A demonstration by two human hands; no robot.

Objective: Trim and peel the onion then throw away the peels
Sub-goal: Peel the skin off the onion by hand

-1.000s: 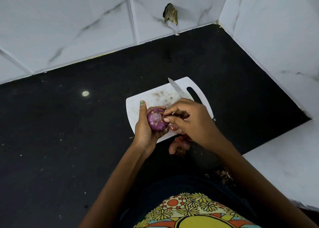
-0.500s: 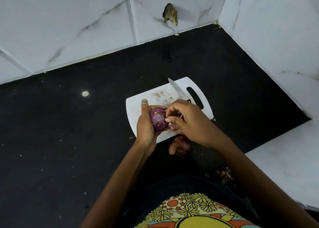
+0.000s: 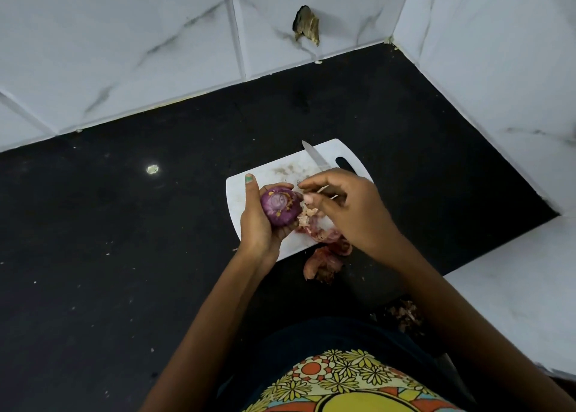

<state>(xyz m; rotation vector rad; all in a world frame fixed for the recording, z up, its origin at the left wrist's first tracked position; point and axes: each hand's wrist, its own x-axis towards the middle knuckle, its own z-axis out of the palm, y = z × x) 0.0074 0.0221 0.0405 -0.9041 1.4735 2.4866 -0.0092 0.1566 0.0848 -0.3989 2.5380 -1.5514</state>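
My left hand (image 3: 258,224) grips a purple onion (image 3: 280,207) over the white cutting board (image 3: 243,190), cut end facing up, with bits of dry skin stuck on it. My right hand (image 3: 349,212) hovers just right of the onion, fingers loosely curled and apart from it; whether a scrap of peel is pinched in them is unclear. Pale and reddish peels (image 3: 318,227) lie on the board under that hand. More peel (image 3: 322,263) lies on the counter just off the board's near edge. A knife (image 3: 314,157) rests on the board, handle hidden by my right hand.
The black counter (image 3: 124,240) runs into a corner of white marbled wall tiles (image 3: 124,37). A white ledge (image 3: 514,302) stands at the right. Dry peel scraps (image 3: 405,315) lie near the counter's front edge. A small pale speck (image 3: 152,169) sits on the counter at left.
My right hand has pulled away from the onion to the right, its fingers loosening. More of the onion shows now. My left hand keeps its grip in place.
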